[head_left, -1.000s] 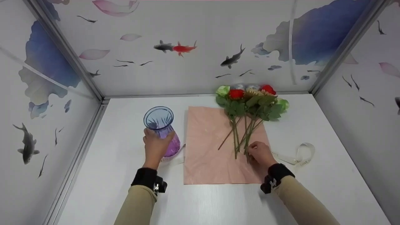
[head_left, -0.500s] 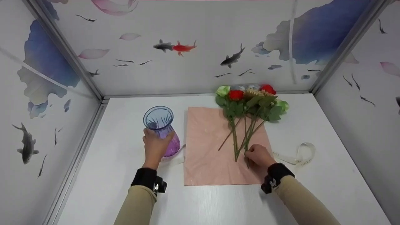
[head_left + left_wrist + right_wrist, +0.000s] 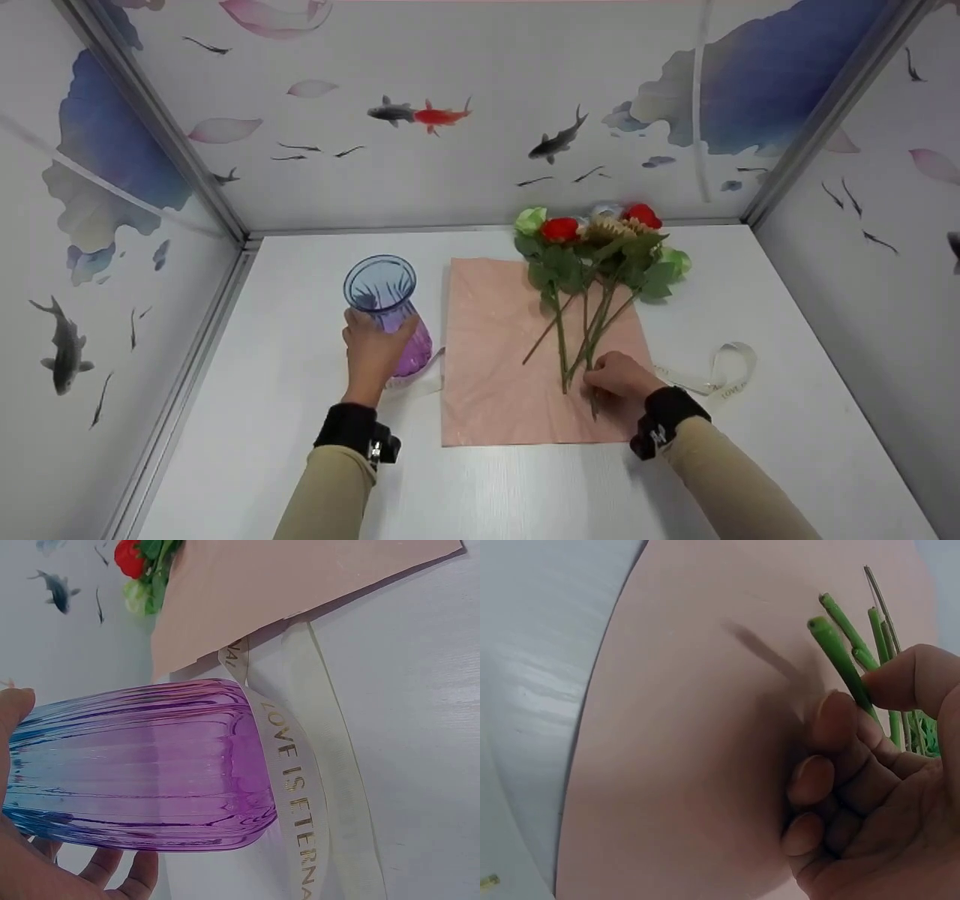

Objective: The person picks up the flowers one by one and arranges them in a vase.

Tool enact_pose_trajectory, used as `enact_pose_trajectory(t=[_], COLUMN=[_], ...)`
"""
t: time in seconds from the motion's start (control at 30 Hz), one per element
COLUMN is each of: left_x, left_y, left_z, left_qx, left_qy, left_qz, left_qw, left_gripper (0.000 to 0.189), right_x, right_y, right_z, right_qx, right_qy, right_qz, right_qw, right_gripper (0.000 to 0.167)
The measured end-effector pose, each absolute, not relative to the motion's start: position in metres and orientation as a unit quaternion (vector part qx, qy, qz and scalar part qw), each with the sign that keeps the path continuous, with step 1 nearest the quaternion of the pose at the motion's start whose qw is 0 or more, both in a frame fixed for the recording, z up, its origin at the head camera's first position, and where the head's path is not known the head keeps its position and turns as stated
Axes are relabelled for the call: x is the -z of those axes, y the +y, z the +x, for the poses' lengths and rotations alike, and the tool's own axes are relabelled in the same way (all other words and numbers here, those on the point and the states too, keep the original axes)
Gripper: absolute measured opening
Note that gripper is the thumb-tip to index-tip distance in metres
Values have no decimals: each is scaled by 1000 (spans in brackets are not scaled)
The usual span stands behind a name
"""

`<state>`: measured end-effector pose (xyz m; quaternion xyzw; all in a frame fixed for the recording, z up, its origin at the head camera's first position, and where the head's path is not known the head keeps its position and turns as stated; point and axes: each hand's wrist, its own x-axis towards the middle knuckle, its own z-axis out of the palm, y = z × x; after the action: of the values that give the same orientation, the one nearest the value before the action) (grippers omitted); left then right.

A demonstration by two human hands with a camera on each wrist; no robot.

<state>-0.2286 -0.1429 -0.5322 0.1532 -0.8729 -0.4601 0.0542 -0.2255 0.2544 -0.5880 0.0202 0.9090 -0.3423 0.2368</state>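
My left hand (image 3: pixel 375 345) grips a ribbed glass vase (image 3: pixel 409 341), blue at the mouth and purple toward its base. In the left wrist view the fingers curl round the vase (image 3: pixel 157 765), whose purple base stands by a printed ribbon (image 3: pixel 289 772). My right hand (image 3: pixel 622 375) pinches one green flower stem (image 3: pixel 836 652) between thumb and forefinger, near its cut end. That stem belongs to a bunch of flowers (image 3: pixel 600 255) with red, pale green and beige heads and dark leaves. The stems lie over a pink wrapping sheet (image 3: pixel 495 352).
A cream ribbon (image 3: pixel 731 371) lies looped on the white table (image 3: pixel 787 450) to the right of the sheet. Its other side shows beside the vase. Painted panels (image 3: pixel 465 172) enclose the table at the back and both sides.
My right hand has drawn its stem slightly toward me, and the flower heads have shifted a little. The other stem ends have spread and moved nearer. My left hand and the vase stay put.
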Motion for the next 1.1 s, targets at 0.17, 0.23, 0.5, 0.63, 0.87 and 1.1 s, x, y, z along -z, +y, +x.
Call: enact_pose_trajectory(t=[0.17, 0.23, 0.5, 0.63, 0.87, 1.1], left_x=[531, 531, 532, 531, 531, 532], left_y=[-143, -142, -142, -142, -140, -140], left_z=[-228, -228, -228, -228, -228, -228], left_qx=[464, 463, 469, 467, 468, 471], left_qy=[-870, -871, -867, -869, -868, -866], left_qz=[156, 157, 163, 160, 160, 162], left_qw=[48, 47, 39, 41, 35, 40], left_gripper=[112, 112, 112, 112, 111, 109], right_x=[586, 589, 597, 596, 596, 595], right_y=[252, 251, 252, 249, 242, 234], right_z=[-227, -227, -235, -239, -247, -253], right_qx=[335, 335, 334, 344, 330, 328], right_qy=[911, 915, 937, 936, 940, 940], right_qz=[28, 32, 28, 9, 4, 31], right_qw=[237, 223, 99, 75, 84, 85], right_gripper=[18, 19, 16, 22, 24, 21])
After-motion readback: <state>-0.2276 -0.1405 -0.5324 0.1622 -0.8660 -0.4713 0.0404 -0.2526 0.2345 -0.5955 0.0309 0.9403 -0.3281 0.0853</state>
